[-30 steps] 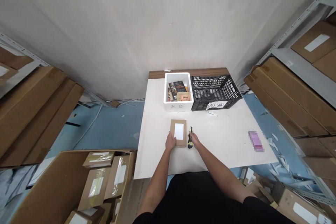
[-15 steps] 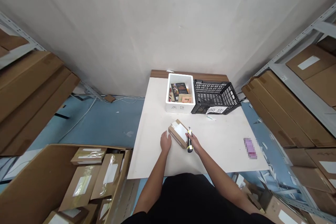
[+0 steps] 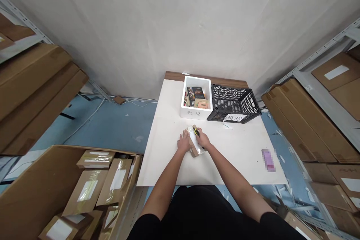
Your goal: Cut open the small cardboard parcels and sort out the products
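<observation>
A small brown cardboard box with a white label and shiny clear tape lies on the white table, tilted slightly to one side. My left hand grips its left side, with fingers reaching over the top. In my right hand is a yellow and black utility knife, held over the box's upper face. Whether the blade touches the tape is too small to tell.
Behind the box stand a white foam box holding books and a black plastic crate. A large carton with several taped parcels is at the left. A blurred purple item lies on the table at right.
My left hand has come from beside the box onto it. My right hand has brought the utility knife up and over the box's top, and the box has been turned a little.
</observation>
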